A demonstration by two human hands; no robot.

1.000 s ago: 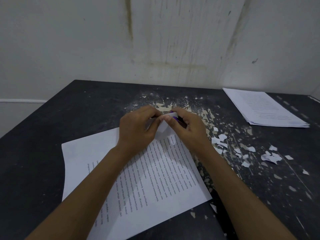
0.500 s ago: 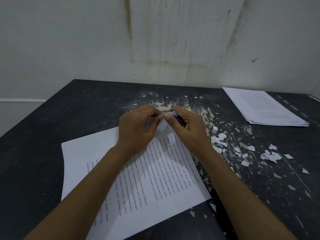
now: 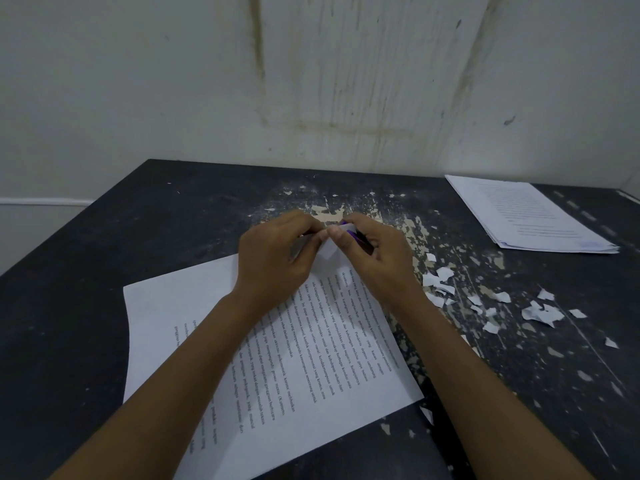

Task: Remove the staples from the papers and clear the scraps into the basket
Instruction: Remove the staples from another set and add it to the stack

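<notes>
A printed set of papers (image 3: 311,368) lies slantwise on the dark table (image 3: 86,306) in front of me. Its far corner is lifted and folded up between my hands. My left hand (image 3: 273,258) pinches that corner from the left. My right hand (image 3: 374,251) pinches it from the right and also holds a small purple tool (image 3: 349,232), mostly hidden by the fingers. The staple itself is not visible. Torn white paper scraps (image 3: 440,282) lie to the right of the papers, with more scraps (image 3: 540,311) farther right. No basket is in view.
A second stack of printed sheets (image 3: 526,216) lies at the table's far right, near the wall. The tabletop's dark coating is chipped and flaked around the middle and right. A stained white wall stands right behind the table.
Both hands stay pinched on the lifted corner in almost the same place; no clear change.
</notes>
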